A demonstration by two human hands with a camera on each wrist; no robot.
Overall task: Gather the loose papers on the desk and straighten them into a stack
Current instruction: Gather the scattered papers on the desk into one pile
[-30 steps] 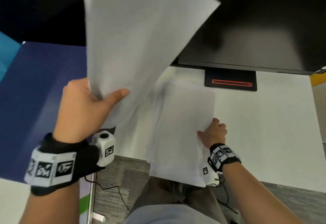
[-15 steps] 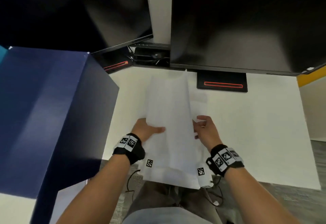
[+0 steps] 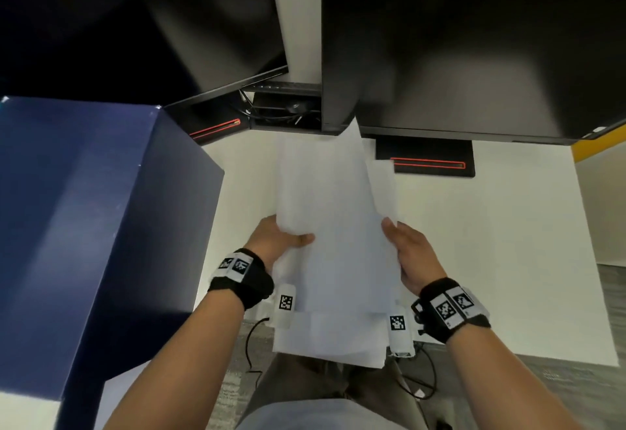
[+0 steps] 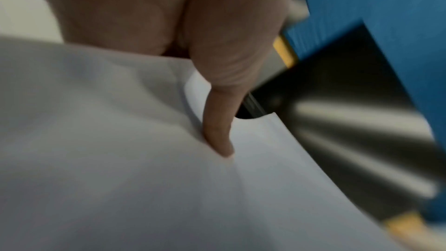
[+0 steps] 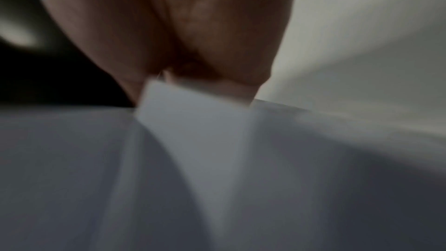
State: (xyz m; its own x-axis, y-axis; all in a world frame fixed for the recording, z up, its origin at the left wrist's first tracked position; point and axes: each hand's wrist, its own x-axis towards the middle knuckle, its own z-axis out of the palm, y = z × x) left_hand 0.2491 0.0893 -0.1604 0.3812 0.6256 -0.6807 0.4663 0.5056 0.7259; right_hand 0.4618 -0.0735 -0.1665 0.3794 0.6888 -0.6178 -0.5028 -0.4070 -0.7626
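A bundle of white papers (image 3: pixel 335 246) is held above the white desk (image 3: pixel 474 243) in front of me, its sheets uneven, with one edge sticking out at the upper right. My left hand (image 3: pixel 281 240) grips the bundle's left side, thumb on top. My right hand (image 3: pixel 410 253) holds the right side, thumb on top, fingers hidden under the sheets. In the left wrist view the thumb (image 4: pixel 219 125) presses onto the papers (image 4: pixel 144 178). The blurred right wrist view shows the papers (image 5: pixel 193 159) against my palm.
Two dark monitors (image 3: pixel 474 43) stand at the back, their bases (image 3: pixel 426 162) marked with red lines. A dark blue partition (image 3: pixel 84 226) rises on the left. The bundle's near end hangs past the desk's front edge over my lap (image 3: pixel 321 395).
My left hand came down from high up with its sheets and joined them to the ones under my right hand. Both hands now hold one bundle.
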